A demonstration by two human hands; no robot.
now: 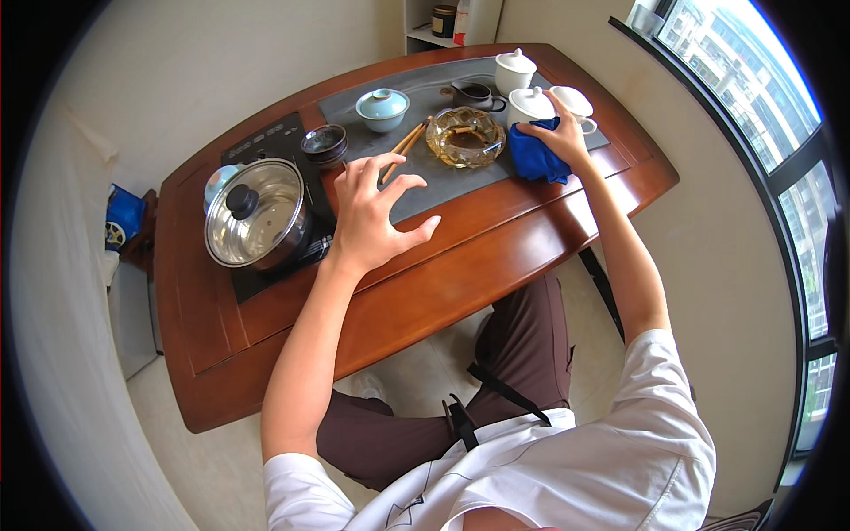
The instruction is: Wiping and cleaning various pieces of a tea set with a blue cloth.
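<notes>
My left hand (375,209) hovers over the wooden tea table, fingers spread and curved, holding nothing. My right hand (561,133) is at a blue cloth (539,158) beside a white lidded cup (529,105), its fingers at the cup's right side; whether they grip cloth or cup is hard to tell. Another white lidded mug (576,104) with a handle stands just behind that hand. Left of the cloth is an amber glass ashtray (466,138) with a cigarette butt. Wooden tongs (405,147) lie between the ashtray and my left hand.
A glass-lidded steel pot (255,212) stands on the black cooktop (242,285) at the left. Dark stacked cups (325,144), a pale blue lidded bowl (382,109), a dark pitcher (473,96) and a white lidded cup (514,72) stand farther back. The wooden table edge (425,318) crosses before my legs.
</notes>
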